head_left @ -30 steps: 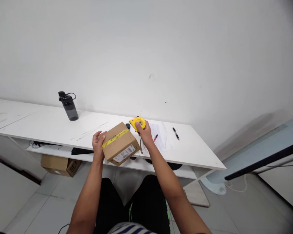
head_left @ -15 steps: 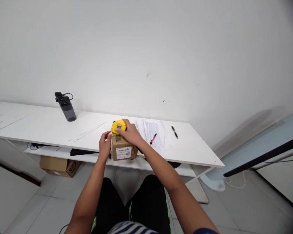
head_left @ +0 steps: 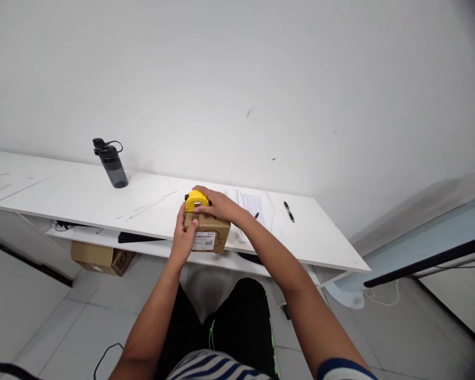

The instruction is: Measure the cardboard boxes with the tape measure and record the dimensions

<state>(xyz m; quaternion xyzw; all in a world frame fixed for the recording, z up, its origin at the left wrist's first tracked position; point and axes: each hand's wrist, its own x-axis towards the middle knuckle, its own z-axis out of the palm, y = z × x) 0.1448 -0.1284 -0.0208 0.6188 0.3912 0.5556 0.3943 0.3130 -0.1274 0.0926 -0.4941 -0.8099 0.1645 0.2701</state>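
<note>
A small brown cardboard box (head_left: 211,236) with a white label stands at the front edge of the white table (head_left: 83,203). My left hand (head_left: 185,236) grips the box's left front corner, fingers curled on it. A yellow tape measure (head_left: 195,201) rests on the box's top left. My right hand (head_left: 216,205) lies over the box top, closed on the tape measure. No tape blade shows.
A dark water bottle (head_left: 111,164) stands at the table's back left. Printed paper sheets (head_left: 257,207), a red pen mostly hidden by my right arm, and a black pen (head_left: 288,211) lie right of the box. A cardboard carton (head_left: 102,257) sits on the floor below.
The box was turned from an angled pose to square with its label facing me. My right hand brought the tape measure from the box's right end onto its top left.
</note>
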